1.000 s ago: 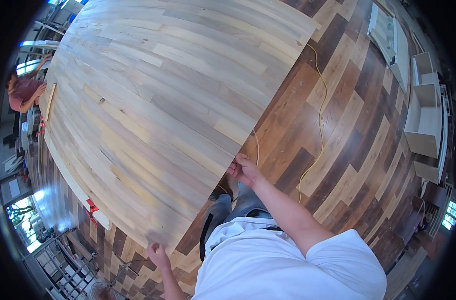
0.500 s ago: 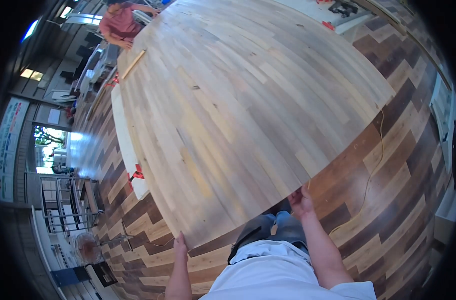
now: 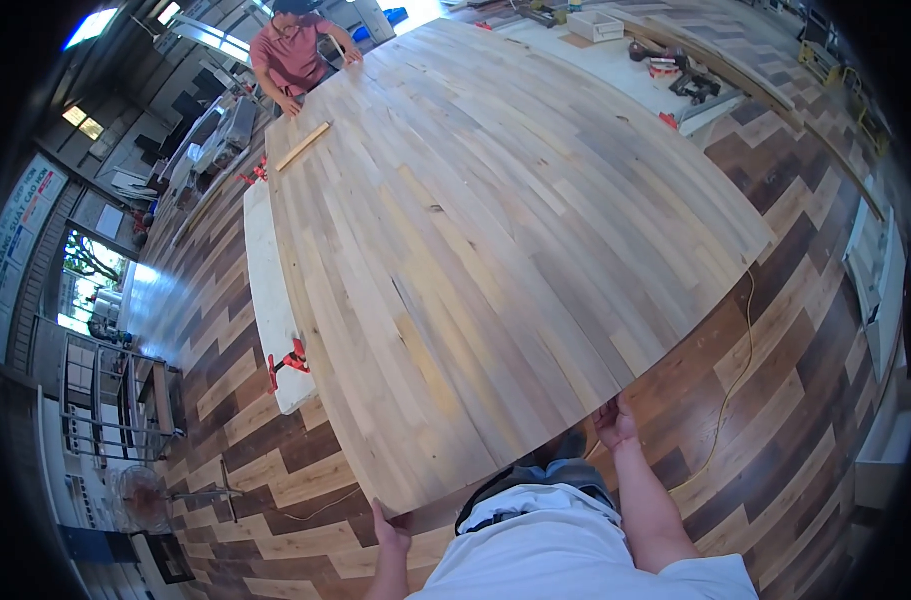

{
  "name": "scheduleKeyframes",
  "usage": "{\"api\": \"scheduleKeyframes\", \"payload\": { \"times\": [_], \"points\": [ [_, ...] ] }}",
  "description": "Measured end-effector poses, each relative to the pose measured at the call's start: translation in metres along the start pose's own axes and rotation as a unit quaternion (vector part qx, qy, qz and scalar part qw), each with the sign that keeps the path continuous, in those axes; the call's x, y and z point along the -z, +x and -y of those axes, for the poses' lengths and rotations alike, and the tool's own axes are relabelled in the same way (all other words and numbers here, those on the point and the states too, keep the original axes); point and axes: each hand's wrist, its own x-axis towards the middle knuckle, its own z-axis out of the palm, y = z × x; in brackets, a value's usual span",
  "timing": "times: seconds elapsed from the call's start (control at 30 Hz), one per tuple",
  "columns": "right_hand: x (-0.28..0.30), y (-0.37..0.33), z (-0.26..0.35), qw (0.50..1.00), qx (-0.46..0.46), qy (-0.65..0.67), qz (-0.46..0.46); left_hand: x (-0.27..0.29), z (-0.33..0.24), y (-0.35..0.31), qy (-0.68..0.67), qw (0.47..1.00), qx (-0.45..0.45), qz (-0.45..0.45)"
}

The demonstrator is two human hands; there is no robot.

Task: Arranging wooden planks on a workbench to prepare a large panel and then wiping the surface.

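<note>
A large wooden panel (image 3: 515, 240) made of joined strips stretches away from me, over a white worktable (image 3: 272, 310) that shows past its left side. At its near left corner, my left hand (image 3: 391, 530) grips the edge, thumb up along the side and fingers beneath. My right hand (image 3: 615, 422) holds the near edge further right from below, its fingertips hidden under the wood. Across the far left end stands a co-worker (image 3: 297, 58) in a pink shirt, both hands on the panel's edge. A short wooden strip (image 3: 303, 147) lies on the panel near that person.
A red clamp (image 3: 289, 364) sits on the worktable's left edge. Power tools (image 3: 690, 85) and a white box (image 3: 595, 26) rest on a white surface at the far right. A yellow cord (image 3: 727, 400) trails over the patterned floor on my right. A fan (image 3: 140, 498) stands at lower left.
The panel's near left corner and my left hand sit slightly lower and further right in view. My head view has shifted, showing more of the far end. Both hands keep their hold.
</note>
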Motion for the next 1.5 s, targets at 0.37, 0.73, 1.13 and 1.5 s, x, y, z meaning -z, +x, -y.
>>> {"api": "scheduleKeyframes", "payload": {
  "times": [0.37, 0.73, 1.13, 1.5],
  "points": [
    [-0.01, -0.009, 0.023, 0.989, 0.007, -0.113, -0.092, -0.05, 0.06, -0.046, 0.035, 0.985, 0.121, 0.118],
    [-0.006, 0.014, 0.08, 0.867, -0.052, -0.495, 0.03, -0.13, 0.135, -0.1, -0.008, 0.995, 0.013, 0.095],
    [-0.038, 0.022, 0.136, 0.707, -0.038, -0.701, 0.085, -0.339, 0.194, -0.192, 0.632, 0.43, -0.616, 0.192],
    [0.022, 0.047, 0.272, 0.953, 0.085, -0.195, -0.217, -0.384, 0.225, -0.161, 0.658, 0.327, -0.644, 0.214]
  ]
}}
